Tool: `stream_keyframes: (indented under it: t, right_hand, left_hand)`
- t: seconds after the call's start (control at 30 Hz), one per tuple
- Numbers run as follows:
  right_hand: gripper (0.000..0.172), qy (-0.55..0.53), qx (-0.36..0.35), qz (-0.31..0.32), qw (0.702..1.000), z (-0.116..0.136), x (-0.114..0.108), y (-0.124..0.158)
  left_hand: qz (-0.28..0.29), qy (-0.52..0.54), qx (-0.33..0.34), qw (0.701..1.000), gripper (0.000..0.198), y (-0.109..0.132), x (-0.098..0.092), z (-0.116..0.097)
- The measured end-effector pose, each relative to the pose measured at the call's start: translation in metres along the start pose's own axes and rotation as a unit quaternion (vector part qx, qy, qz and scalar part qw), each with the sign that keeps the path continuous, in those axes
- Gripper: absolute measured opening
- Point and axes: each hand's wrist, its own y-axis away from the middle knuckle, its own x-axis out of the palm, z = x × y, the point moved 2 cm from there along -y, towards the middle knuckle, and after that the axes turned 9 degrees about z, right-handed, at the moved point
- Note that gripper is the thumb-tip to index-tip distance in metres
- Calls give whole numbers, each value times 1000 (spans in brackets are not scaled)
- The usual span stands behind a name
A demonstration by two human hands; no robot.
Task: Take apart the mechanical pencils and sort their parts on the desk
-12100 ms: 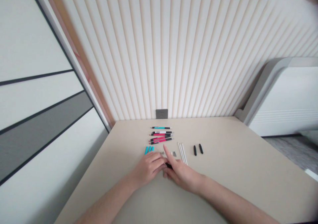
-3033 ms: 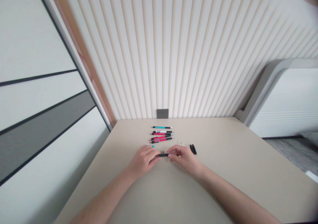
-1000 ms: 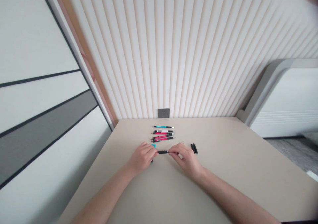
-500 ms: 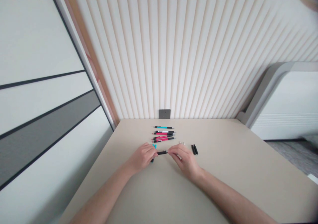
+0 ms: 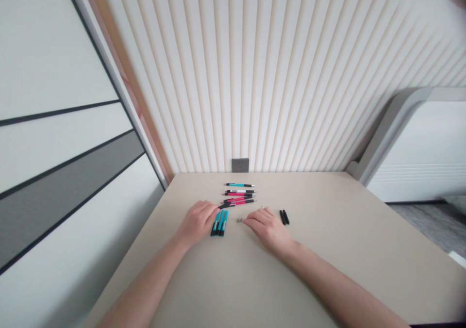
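Observation:
My left hand (image 5: 198, 222) is closed, palm down, with a short black pen part (image 5: 221, 206) at its fingertips, by the black ends of the pink pens (image 5: 242, 202). Right beside its fingers, several blue pen barrels (image 5: 219, 223) with dark ends lie side by side. My right hand (image 5: 265, 225) rests low over the table, thumb and fingers pinched together. Small silver pen tips (image 5: 239, 220) sit just at its fingertips; whether it grips one is hidden. Tiny pale pieces (image 5: 264, 207) lie partly behind this hand.
Beyond the hands, a blue pen (image 5: 239, 185), a white pen (image 5: 240, 191) and the pink pens lie in a stack of rows. Two black grips (image 5: 284, 217) lie on the right. The beige table (image 5: 327, 250) meets a ribbed wall with a dark socket (image 5: 240, 165).
My hands have parted. The left moved back and left with the black part, uncovering the blue barrels. The right stays near its spot, with silver tips now on the table by its fingers.

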Motion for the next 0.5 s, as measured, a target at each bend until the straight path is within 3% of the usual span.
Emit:
stream_keyframes:
  t: [0.23,0.5]
  right_hand:
    - [14,105,-28,81,991,4,8,-9]
    - [13,154,-42,90,983,4,12,-13]
  left_hand:
    - [21,4,10,1000,22,-2,4,-8]
    - [40,6,15,999,22,-3,5,-10]
